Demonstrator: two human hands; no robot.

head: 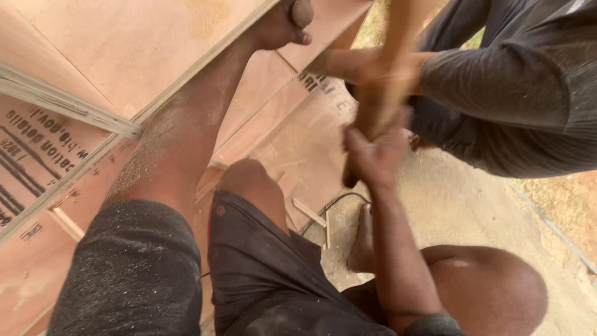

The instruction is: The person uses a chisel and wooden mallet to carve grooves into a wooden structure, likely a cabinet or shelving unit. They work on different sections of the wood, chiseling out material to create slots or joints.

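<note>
My left hand [283,25] reaches far up the frame and clasps the edge of a pale plywood sheet [143,50], with the fingers curled over its rim. My right hand [373,155] is closed around the lower end of a light wooden handle [388,81], which is blurred by motion and runs up out of the frame. Another person in a dark grey long sleeve [510,81] stands at the right. Their hand [357,65] holds the same handle just above mine. What sits at the top of the handle is out of view.
More reddish plywood sheets [292,143] with printed lettering lie under the pale one. Small wood offcuts [309,212] and a black cable [339,200] lie on the sandy ground [460,205]. My knees and a bare foot [362,246] are below.
</note>
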